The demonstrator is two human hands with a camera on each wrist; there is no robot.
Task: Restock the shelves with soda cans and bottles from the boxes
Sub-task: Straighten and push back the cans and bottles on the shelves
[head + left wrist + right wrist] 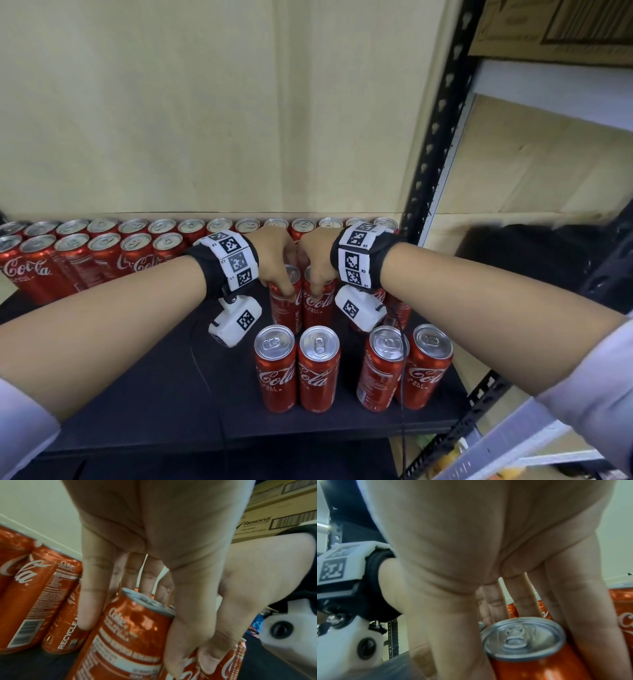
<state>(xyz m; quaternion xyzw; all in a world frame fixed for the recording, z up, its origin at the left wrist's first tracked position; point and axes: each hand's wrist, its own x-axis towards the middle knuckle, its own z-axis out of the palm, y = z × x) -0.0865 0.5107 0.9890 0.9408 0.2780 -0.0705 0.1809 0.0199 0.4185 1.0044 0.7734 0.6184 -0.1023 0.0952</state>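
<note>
Two slim red Coca-Cola cans stand side by side in the middle of the black shelf (pixel 137 394). My left hand (pixel 279 263) reaches down over the left can (pixel 284 308) and grips it from above, thumb and fingers around its upper rim; the left wrist view shows this can (pixel 123 639) between my fingers (pixel 91 601). My right hand (pixel 317 263) grips the right can (pixel 320 310) the same way. In the right wrist view that can's silver top (pixel 522 638) sits between thumb and fingers (pixel 590 615).
Two rows of cans (pixel 102 240) line the back wall on the left. Two pairs of cans (pixel 298 370) (pixel 404 370) stand near the shelf's front edge. A black slotted upright (pixel 435 137) bounds the right side. Cardboard boxes (pixel 555 27) sit on the shelf above.
</note>
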